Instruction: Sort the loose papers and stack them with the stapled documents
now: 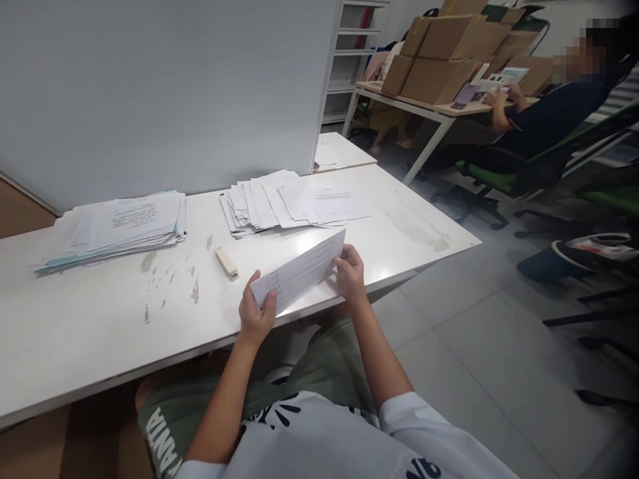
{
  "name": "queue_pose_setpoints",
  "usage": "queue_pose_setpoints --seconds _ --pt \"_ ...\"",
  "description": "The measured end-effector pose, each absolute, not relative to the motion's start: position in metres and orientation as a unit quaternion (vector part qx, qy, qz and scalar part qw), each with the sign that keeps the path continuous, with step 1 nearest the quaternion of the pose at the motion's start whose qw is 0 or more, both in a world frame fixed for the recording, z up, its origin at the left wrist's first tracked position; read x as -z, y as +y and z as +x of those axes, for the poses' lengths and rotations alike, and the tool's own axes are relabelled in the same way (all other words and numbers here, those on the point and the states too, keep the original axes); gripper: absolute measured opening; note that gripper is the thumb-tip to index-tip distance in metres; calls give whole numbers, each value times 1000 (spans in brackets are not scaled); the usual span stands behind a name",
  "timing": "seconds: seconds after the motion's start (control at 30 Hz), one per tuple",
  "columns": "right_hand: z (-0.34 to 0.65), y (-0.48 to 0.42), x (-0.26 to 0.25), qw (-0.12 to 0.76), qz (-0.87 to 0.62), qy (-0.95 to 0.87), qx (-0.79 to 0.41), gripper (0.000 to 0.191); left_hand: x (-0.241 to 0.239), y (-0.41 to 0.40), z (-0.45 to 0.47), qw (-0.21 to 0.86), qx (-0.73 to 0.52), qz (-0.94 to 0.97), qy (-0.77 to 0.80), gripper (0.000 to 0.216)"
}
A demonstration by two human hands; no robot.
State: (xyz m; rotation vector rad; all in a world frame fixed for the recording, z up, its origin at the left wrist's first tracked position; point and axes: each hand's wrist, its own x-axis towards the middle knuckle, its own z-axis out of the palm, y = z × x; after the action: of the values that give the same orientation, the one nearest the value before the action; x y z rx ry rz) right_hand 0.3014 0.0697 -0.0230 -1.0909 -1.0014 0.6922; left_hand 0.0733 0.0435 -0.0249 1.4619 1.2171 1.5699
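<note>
A folded printed paper [299, 271] is held above the front edge of the white table [100, 326] by both hands. My left hand [255, 314] pinches its left end, thumb on top. My right hand [350, 274] grips its right end with curled fingers. A fanned pile of folded papers [294, 201] lies on the table just beyond the hands. A flat stack of unfolded sheets [120, 226] rests at the far left. A small white stapler [226, 262] lies between the stack and my left hand.
A grey partition [164, 86] stands along the table's far side. At the back right, another person [544, 120] sits in a green chair at a desk with cardboard boxes [449, 60]. More chairs stand at right on the tiled floor [499, 346].
</note>
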Motion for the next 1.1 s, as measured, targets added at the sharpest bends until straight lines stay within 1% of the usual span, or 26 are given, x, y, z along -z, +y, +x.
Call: queue_pose_setpoints --seconds 0.1,0.17,0.23,0.3,0.37,0.43,0.53,0.63,0.7,0.77,0.83,0.9,1.0,1.1 --pt "297 65 21 637 -495 -489 -331 37 5 19 66 358 -635 494 475 68" --pt "292 61 17 563 -511 -534 -370 44 -5 5 49 353 -632 468 507 74" --pt "285 58 10 478 -525 -569 -415 48 -12 -1 26 319 -574 472 588 72" --pt "276 60 2 414 -543 -582 -442 47 -16 4 2 274 -477 498 670 61" --pt "266 66 -5 376 -567 -578 -451 45 -17 16 -17 238 -395 532 710 51" --pt "256 74 -9 354 -588 -565 -458 46 -17 30 -28 200 -354 564 719 47" --pt "247 86 -10 340 -596 -541 -487 50 -17 43 -32 134 -310 605 721 48" --pt "245 92 -8 345 -587 -525 -510 50 -18 45 -26 67 -273 630 724 50" --pt "246 94 -6 354 -582 -519 -516 50 -24 49 -19 24 -275 643 715 49" --pt "247 96 -1 363 -582 -519 -510 50 -33 61 -10 5 -302 670 678 49" --pt "247 97 4 370 -586 -524 -496 50 -42 85 1 20 -335 708 622 47" --pt "246 99 9 372 -595 -529 -477 51 -46 116 12 61 -343 742 573 46" --pt "244 99 14 375 -612 -539 -440 50 -41 155 26 125 -294 775 545 54" --pt "240 98 20 390 -603 -560 -412 47 -28 170 37 108 -225 796 552 56"
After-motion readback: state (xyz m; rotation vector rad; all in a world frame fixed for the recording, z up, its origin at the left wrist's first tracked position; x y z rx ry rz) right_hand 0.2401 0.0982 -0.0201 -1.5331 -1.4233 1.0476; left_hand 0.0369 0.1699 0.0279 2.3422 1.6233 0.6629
